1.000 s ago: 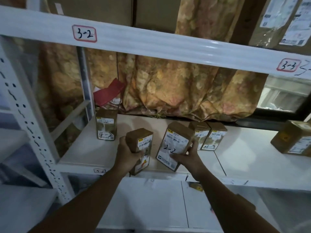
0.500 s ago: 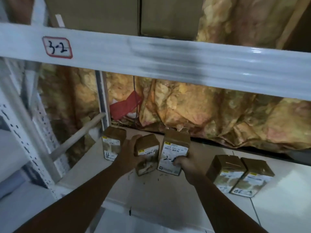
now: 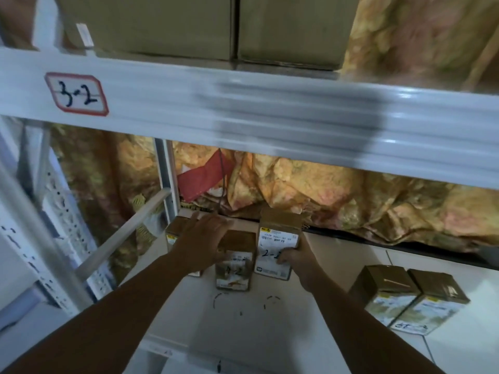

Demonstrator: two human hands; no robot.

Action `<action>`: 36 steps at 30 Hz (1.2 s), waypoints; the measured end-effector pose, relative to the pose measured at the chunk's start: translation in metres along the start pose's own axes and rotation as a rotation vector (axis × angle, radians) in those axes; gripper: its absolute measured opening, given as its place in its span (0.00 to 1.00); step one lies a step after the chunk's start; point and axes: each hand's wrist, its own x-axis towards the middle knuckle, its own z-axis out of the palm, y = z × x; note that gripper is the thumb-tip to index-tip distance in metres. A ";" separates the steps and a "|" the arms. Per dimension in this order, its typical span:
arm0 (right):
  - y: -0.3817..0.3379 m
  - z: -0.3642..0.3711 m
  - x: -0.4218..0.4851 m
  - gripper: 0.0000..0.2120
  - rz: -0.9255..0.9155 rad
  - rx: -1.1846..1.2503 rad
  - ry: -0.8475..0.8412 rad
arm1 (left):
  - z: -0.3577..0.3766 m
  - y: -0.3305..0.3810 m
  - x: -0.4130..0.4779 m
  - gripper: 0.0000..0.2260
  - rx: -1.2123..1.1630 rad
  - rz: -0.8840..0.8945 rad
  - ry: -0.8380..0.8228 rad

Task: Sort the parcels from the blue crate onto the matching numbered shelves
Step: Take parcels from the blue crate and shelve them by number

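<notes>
while both stand on the shelf (image 3: 270, 333), the tall 2-2 parcel (image 3: 279, 233) could topple onto the shorter parcel (image 3: 235, 268) just left if the right grip (image 3: 294, 259), clamped on its near corner, drags on release; left grip (image 3: 202, 238) rests spread and slack on the shorter parcel.

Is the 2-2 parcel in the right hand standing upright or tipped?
Upright: the 2-2 parcel stands on end on the shelf, label facing out, right hand gripping its lower corner.
</notes>
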 end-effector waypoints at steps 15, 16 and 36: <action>0.018 0.033 -0.005 0.36 0.050 0.039 0.136 | 0.007 -0.054 -0.032 0.55 -0.645 -0.290 -0.115; 0.017 0.035 -0.006 0.36 0.050 0.041 0.147 | 0.007 -0.053 -0.033 0.55 -0.633 -0.283 -0.101; -0.024 0.026 -0.090 0.21 -0.118 0.137 0.318 | -0.027 0.014 -0.028 0.47 -0.430 0.057 0.186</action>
